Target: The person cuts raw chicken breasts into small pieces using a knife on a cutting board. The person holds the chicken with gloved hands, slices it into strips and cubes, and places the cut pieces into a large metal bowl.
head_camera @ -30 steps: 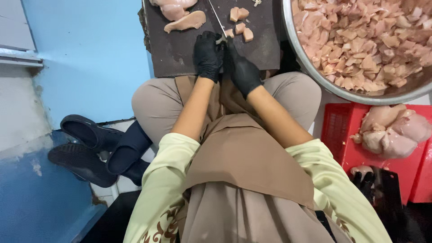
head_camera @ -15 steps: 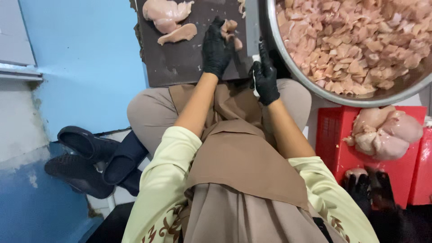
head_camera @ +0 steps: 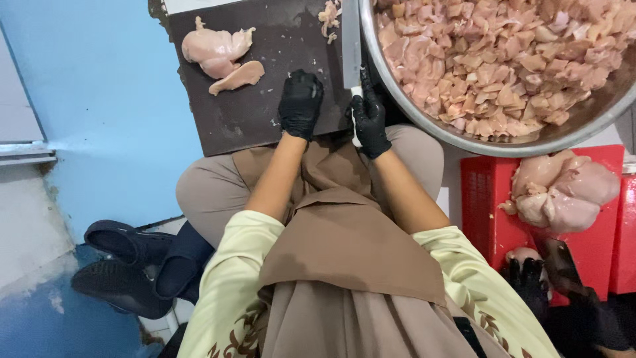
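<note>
Left hand: gloved, curled, empty, resting on dark cutting board; right hand: gloved, clenched around knife handle.

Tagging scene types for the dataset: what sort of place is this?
Likely an informal food-prep area, worked seated low. Signs: a dark cutting board with raw chicken breasts, a big metal bowl of diced chicken, and more raw chicken on red crates.

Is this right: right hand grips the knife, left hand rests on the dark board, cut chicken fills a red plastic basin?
Not quite. In the head view the cut chicken fills a round metal bowl, not a red basin. The right hand does grip the knife, and the left hand rests on the dark board.
</note>
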